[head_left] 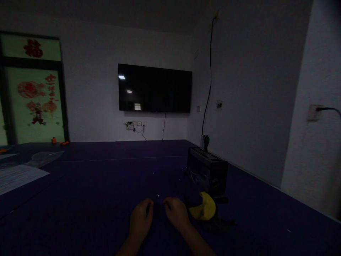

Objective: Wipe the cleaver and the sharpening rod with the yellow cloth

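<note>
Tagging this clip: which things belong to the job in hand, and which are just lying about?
Likely in the job:
left hand, right hand; too dark to tell if holding anything
yellow thing, nearest the right hand

Probably lying about:
black box
paper
orange things

The large red Chinese character 福 (33,48) can be read on the pale green, rectangular upper pane (14,46) in its dark frame, just right of the pane's middle. Below, on the tall, pale green lower pane (13,122), a vertical column of red Chinese characters (51,87) runs down near the right edge, too blurred to read with certainty. Lines of small print cover the flat white paper sheet (18,177) at the left edge of the dark blue-purple worktop (106,185), none of them legible.
</note>
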A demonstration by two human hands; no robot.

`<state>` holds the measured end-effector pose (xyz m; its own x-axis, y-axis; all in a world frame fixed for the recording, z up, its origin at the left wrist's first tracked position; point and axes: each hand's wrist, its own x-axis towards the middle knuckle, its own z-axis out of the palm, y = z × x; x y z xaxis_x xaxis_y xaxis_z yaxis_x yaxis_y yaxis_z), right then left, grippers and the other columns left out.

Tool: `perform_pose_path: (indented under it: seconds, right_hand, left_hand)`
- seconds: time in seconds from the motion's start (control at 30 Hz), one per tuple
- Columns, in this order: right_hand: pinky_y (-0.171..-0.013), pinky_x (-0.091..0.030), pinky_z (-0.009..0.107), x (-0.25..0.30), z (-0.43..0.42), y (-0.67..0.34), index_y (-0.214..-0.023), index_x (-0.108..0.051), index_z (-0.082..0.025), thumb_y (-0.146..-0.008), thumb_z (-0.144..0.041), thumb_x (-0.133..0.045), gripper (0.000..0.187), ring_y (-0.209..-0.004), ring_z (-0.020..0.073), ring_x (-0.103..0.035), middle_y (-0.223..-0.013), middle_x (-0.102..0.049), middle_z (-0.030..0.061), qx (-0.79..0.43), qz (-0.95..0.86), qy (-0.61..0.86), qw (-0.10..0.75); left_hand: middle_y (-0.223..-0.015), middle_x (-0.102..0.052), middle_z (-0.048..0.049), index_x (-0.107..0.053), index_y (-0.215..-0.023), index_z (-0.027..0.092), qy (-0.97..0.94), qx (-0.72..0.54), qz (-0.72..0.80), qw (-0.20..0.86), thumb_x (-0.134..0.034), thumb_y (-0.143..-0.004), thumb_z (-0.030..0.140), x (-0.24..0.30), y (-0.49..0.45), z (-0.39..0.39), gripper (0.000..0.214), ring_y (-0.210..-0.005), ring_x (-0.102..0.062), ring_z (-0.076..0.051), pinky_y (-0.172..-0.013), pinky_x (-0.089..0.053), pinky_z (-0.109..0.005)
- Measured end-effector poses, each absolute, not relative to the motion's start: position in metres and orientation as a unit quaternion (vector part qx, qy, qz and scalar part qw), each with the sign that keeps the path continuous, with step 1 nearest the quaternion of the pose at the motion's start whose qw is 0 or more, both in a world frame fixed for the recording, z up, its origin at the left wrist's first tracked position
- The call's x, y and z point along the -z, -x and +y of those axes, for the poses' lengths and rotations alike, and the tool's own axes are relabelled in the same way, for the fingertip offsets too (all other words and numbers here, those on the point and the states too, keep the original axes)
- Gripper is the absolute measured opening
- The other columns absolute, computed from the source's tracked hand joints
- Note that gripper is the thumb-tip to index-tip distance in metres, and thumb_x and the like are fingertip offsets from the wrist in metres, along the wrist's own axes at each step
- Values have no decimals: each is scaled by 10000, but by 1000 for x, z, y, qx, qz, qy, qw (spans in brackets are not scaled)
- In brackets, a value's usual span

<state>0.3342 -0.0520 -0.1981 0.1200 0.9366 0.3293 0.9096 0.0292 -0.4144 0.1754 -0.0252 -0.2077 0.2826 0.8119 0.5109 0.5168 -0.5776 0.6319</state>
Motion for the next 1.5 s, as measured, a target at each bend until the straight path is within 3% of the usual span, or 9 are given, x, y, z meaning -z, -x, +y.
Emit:
perform_pose_path:
  seconds: [1.5]
  right_hand:
    - [-793, -422, 231, 199, -50, -337, -920, -703, -238, -813, -146, -448, 292, -907, 172, -654, -925, -728, 18, -13, -648, 704, 292]
  left_hand:
    - [-795, -698, -53, -625, -814, 202, -784, -416, 424, 179, -338, -881, 327, 208, -176, -26, 320, -746, -654, -189, -675, -444, -278]
